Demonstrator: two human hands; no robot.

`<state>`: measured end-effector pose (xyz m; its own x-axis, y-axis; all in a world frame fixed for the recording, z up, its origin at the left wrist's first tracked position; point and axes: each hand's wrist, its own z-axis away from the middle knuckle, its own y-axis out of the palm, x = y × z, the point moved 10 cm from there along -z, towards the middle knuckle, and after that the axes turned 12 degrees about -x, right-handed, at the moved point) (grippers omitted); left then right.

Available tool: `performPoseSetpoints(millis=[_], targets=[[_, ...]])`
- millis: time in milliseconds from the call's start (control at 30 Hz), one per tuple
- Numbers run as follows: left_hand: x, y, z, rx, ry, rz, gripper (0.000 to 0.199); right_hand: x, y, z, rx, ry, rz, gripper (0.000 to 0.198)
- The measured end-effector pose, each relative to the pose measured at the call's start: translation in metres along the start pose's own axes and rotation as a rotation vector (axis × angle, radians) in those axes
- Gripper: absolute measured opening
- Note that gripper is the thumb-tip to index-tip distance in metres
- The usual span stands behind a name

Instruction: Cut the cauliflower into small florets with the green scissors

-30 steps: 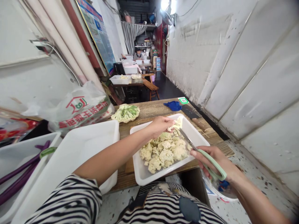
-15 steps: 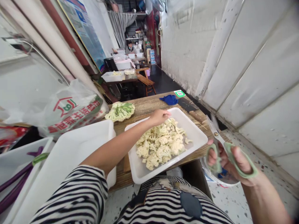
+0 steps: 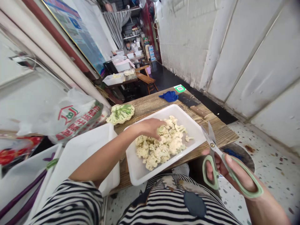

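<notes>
My left hand (image 3: 153, 127) lies over the pile of cauliflower florets (image 3: 161, 150) in a white plastic tray (image 3: 194, 128). Its thumb and fingers are apart and touch the upper left of the pile; the fingertips are partly hidden among the florets. Beyond the tray's right corner, my right hand (image 3: 223, 167) has its fingers through the green handles of a pair of scissors (image 3: 212, 145). The blades point up and away, parted a little. A larger piece of cauliflower (image 3: 121, 113) rests on the wooden table (image 3: 145, 107), behind the tray.
A cleaver (image 3: 189, 101) and a blue cloth item (image 3: 169, 96) lie at the table's far side. To the left are a white bin (image 3: 86, 143), another holding long purple eggplants (image 3: 25, 193), and a plastic bag (image 3: 75, 115). A person (image 3: 128, 47) sits far back.
My left hand has come down from above the tray onto the florets, its fingers spreading. My right hand, with the scissors, has moved slightly left and down. The view has tilted a little.
</notes>
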<state>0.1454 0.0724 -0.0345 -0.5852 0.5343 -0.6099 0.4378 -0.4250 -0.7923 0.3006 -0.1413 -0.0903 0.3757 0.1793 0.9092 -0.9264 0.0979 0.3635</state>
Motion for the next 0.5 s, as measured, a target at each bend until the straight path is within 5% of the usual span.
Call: performPoseSetpoints(millis=[100, 233, 333, 500], targets=[[0.002, 0.002, 0.008, 0.030, 0.104, 0.055, 0.070, -0.007, 0.001, 0.001, 0.023, 0.023, -0.016, 0.043], [0.007, 0.000, 0.010, 0.037, 0.137, -0.131, 0.052, -0.009, 0.012, 0.002, 0.093, 0.004, -0.067, 0.044], [0.009, -0.016, 0.010, -0.102, 0.072, -0.134, 0.046, -0.007, 0.024, 0.003, 0.129, -0.011, -0.065, 0.042], [0.015, -0.039, 0.025, -0.389, -0.132, 0.318, 0.051, 0.002, 0.057, 0.001, 0.214, 0.013, 0.111, 0.044]])
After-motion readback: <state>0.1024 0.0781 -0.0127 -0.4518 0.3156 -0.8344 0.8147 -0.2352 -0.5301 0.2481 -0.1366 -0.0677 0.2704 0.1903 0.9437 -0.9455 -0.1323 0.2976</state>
